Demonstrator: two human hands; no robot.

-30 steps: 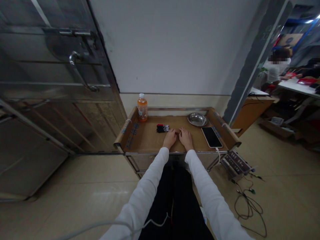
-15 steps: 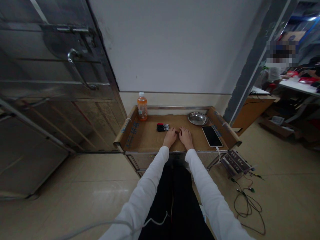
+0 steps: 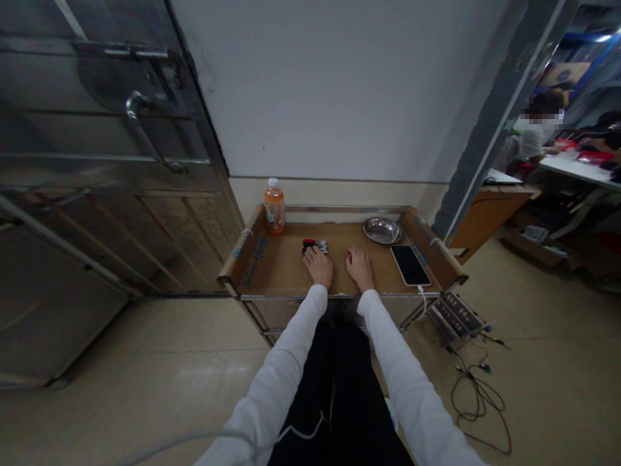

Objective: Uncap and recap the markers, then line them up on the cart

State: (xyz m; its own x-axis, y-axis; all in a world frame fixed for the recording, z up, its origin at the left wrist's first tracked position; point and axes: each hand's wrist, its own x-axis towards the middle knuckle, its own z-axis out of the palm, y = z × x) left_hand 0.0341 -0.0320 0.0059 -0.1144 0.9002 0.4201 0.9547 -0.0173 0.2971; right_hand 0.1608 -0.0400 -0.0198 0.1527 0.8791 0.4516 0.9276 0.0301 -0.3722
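My left hand (image 3: 318,265) lies palm down on the cardboard-lined cart top (image 3: 286,265), fingers stretched out and a little apart. Its fingertips reach the near side of a small bundle of short black and red pieces with silvery ends (image 3: 315,245); I cannot make out their exact kind, and the hand covers part of them. Palm down to the right, my right hand (image 3: 359,266) rests on the cardboard with its fingers loosely extended and nothing visible in them. A round metal dish (image 3: 382,230) and a white-edged phone (image 3: 410,265) with a cable plugged in lie beyond it to the right.
A bottle of orange drink (image 3: 275,208) stands in the cart's back left corner. Raised cardboard sides (image 3: 439,249) border the top. A box-shaped device (image 3: 456,317) and tangled cables (image 3: 480,401) are on the floor at right. A person (image 3: 538,129) sits at a far table.
My left hand has moved left, away from my right hand, and its fingers now reach the bundle. The right hand stays in place. The view has shifted slightly.
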